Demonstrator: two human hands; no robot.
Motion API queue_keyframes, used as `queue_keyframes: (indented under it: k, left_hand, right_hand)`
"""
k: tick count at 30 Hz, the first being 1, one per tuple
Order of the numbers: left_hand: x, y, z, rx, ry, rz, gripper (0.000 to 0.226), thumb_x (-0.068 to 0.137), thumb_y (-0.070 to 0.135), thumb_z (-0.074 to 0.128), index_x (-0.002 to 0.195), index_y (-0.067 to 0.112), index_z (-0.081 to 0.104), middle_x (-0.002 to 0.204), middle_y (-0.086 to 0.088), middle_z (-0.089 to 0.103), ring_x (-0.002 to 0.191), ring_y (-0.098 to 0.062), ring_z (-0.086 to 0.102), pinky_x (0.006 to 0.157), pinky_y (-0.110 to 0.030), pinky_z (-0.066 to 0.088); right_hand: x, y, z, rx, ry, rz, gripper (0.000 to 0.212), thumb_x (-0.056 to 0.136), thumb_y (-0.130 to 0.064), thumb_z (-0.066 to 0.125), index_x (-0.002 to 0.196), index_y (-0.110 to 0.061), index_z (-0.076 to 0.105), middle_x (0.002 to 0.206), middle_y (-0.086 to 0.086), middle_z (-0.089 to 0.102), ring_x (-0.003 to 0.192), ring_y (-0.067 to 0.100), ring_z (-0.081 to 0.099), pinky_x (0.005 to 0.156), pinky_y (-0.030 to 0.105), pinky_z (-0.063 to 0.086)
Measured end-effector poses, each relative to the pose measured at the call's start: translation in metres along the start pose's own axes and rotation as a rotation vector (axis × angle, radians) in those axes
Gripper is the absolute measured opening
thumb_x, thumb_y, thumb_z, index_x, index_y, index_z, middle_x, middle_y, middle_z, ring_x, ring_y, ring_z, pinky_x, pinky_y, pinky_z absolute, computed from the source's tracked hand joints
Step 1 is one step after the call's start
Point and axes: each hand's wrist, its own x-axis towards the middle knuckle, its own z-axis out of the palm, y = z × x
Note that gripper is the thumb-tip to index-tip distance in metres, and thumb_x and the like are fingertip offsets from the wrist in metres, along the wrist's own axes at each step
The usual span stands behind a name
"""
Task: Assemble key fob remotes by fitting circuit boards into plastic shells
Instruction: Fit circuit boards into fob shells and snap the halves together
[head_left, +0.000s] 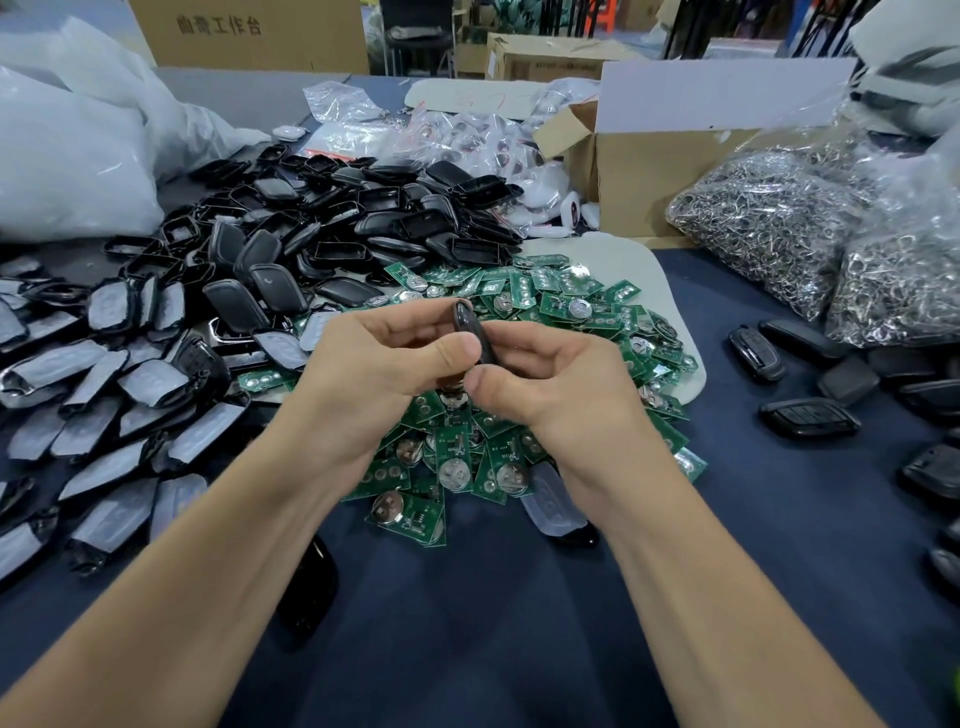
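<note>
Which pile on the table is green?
The pile of circuit boards in the middle, beneath the left hand and right hand. The pile of shells behind it to the left is black, and the bags of metal rings on the right are silver.

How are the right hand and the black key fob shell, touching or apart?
Touching. The head view shows the right hand pinching the black key fob shell, thumb on its edge.
</note>
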Motion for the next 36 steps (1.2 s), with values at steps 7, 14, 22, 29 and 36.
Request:
queue_keyframes:
  k: [7, 14, 22, 29, 36]
  left_hand:
    - [0.000, 0.008, 0.000, -0.097, -0.035, -0.031, 0.046, 0.077, 0.021, 0.074, 0.118, 0.002, 0.074, 0.113, -0.013, 0.078, 0.102, -0.021, 0.075, 0.088, -0.027, 0.060]
    - [0.002, 0.020, -0.015, -0.258, -0.129, -0.160, 0.039, 0.087, 0.028, 0.065, 0.121, 0.011, 0.076, 0.124, -0.010, 0.075, 0.114, -0.022, 0.068, 0.101, -0.037, 0.056]
    - [0.005, 0.029, -0.032, -0.352, -0.182, -0.223, 0.030, 0.089, 0.031, 0.060, 0.103, 0.022, 0.084, 0.118, -0.004, 0.077, 0.085, -0.009, 0.076, 0.066, -0.022, 0.062]
    - [0.006, 0.026, -0.030, -0.327, -0.156, -0.236, 0.029, 0.087, 0.032, 0.062, 0.100, 0.022, 0.085, 0.113, -0.003, 0.078, 0.083, -0.007, 0.073, 0.064, -0.021, 0.061]
    - [0.004, 0.024, -0.027, -0.243, -0.162, -0.215, 0.028, 0.085, 0.032, 0.062, 0.098, 0.023, 0.085, 0.114, -0.005, 0.079, 0.088, -0.008, 0.074, 0.067, -0.021, 0.062]
  right_hand:
    - [0.002, -0.007, 0.003, 0.518, -0.056, 0.277, 0.038, 0.071, 0.003, 0.076, 0.109, -0.002, 0.073, 0.098, 0.013, 0.079, 0.087, 0.022, 0.077, 0.073, 0.028, 0.063]
    - [0.002, -0.012, -0.005, 0.823, -0.112, 0.425, 0.027, 0.074, -0.003, 0.070, 0.099, 0.008, 0.074, 0.109, 0.027, 0.073, 0.099, 0.035, 0.073, 0.080, 0.038, 0.065]
    - [0.002, -0.014, -0.012, 0.789, -0.188, 0.401, 0.048, 0.085, -0.009, 0.061, 0.128, 0.012, 0.058, 0.115, 0.029, 0.071, 0.093, 0.034, 0.076, 0.077, 0.037, 0.065]
    - [0.003, -0.011, -0.007, 0.421, 0.040, 0.271, 0.021, 0.101, -0.010, 0.060, 0.111, 0.006, 0.068, 0.089, 0.017, 0.078, 0.074, 0.023, 0.076, 0.065, 0.029, 0.062]
    - [0.004, -0.007, -0.003, 0.308, 0.131, 0.241, 0.016, 0.102, -0.002, 0.059, 0.110, 0.009, 0.067, 0.072, 0.012, 0.075, 0.060, 0.020, 0.072, 0.057, 0.024, 0.060]
